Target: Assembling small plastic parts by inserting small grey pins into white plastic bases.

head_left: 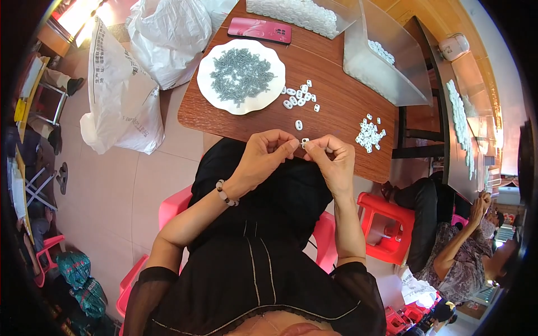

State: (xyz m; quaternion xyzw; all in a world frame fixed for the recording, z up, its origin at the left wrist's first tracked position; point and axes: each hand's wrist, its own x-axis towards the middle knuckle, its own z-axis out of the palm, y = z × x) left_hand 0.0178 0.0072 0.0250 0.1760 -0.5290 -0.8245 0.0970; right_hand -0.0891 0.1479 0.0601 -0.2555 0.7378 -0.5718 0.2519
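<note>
Both my hands meet over the near edge of the brown wooden table. My right hand pinches a small white plastic piece with two dark holes between thumb and forefinger. Close beside it, the thumb and forefinger of my left hand are pressed together; whatever is between them is too small to make out. Just beyond my fingertips lies one oval white piece. Farther off is a loose cluster of similar white pieces. A scalloped white plate holds a heap of short grey pins.
Small squarish white pieces are piled at the table's right. Clear-walled bins of white pieces and a pink phone occupy the far side. White sacks stand left; a red stool and a seated person are right.
</note>
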